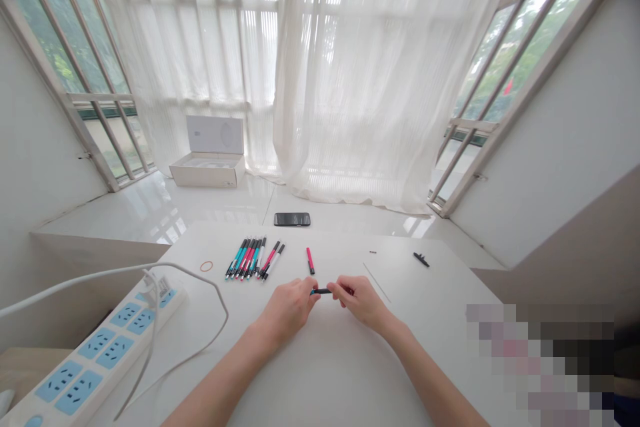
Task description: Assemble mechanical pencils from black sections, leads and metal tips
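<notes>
Between my two hands, just above the white table, is a dark pen part (321, 291) with a bit of teal at its left end. My left hand (295, 303) is closed round the teal end. The fingers of my right hand (356, 297) pinch the black end. Beyond my hands lies a pink pen barrel (310, 260) with a black end. To its left, several pens (249, 258) in teal, pink, white and black lie side by side. A thin rod (376, 281) rests beyond my right hand, with a tiny dark piece (373, 252) behind it.
A black clip-like part (421, 259) lies at the right. A power strip (107, 347) with a looping white cable (226, 310) occupies the left side, near a rubber band (207, 266). A phone (292, 219) and an open white box (207, 170) are at the back.
</notes>
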`<state>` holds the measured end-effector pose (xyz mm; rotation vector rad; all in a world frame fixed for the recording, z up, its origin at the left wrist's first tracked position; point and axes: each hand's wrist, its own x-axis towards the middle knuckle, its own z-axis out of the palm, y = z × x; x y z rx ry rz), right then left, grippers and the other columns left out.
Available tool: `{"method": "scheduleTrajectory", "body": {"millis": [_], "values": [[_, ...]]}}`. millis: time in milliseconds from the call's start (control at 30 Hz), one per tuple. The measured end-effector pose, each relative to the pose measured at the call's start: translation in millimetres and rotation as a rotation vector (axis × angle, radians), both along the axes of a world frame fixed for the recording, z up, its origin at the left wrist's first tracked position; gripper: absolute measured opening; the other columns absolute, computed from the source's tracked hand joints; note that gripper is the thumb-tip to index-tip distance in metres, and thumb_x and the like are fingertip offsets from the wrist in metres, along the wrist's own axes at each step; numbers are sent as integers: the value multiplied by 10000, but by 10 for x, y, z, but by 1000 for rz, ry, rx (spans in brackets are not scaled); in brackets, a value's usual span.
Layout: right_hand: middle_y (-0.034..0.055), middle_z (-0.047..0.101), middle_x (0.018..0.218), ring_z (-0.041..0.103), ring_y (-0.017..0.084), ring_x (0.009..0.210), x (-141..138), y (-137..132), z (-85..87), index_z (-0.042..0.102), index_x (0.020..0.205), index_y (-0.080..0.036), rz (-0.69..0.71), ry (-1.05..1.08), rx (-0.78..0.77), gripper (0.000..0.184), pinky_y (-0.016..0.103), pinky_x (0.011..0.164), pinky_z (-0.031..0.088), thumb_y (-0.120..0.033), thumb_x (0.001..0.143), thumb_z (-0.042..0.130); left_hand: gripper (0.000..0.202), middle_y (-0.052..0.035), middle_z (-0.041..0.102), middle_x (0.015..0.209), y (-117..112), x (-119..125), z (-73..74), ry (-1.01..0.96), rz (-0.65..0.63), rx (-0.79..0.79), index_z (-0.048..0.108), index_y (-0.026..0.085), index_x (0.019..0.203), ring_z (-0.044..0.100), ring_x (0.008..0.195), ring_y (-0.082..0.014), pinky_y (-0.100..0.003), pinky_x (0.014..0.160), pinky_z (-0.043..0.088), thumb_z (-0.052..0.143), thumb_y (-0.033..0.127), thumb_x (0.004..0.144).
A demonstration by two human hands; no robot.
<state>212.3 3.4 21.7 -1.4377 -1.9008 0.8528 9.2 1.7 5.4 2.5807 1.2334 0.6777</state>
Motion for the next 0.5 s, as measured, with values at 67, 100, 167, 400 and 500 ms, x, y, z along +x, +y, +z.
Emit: {"method": "scheduleTrajectory", "body": {"millis": [67,100,167,400,500], "values": [[-17,605,576,468,110,505,3,0,-2,636,736,-194,22,12,19,268,244,526,387,-423,838,541,130,-30,627,822,2,1,6,7,15,4,469,199,959,599,696,-175,-262,598,433,354,255,979],[-13,638,637,491,114,534,5,0,2,650,825,-202,34,27,34,224,245,547,404,-413,816,575,154,-32,630,821,2,1,9,14,20,6,473,197,954,599,697,-175,-263,600,432,333,252,985],[-2,683,753,533,124,597,12,0,13,649,933,-219,61,46,55,226,249,582,428,-385,782,621,189,-33,633,821,2,0,15,29,20,6,481,196,957,603,711,-173,-261,612,431,301,241,992],[8,649,589,466,112,490,24,-6,-2,639,638,-193,115,-42,35,398,250,520,371,-427,896,445,121,-27,636,823,5,-3,14,84,7,6,477,197,1014,608,711,-183,-259,593,425,422,290,961],[-1,650,609,484,118,511,17,-11,-3,667,752,-204,110,-24,40,309,249,528,378,-440,865,502,141,-33,643,831,11,1,-1,86,1,15,491,197,968,615,739,-185,-264,614,432,363,255,980]]}}
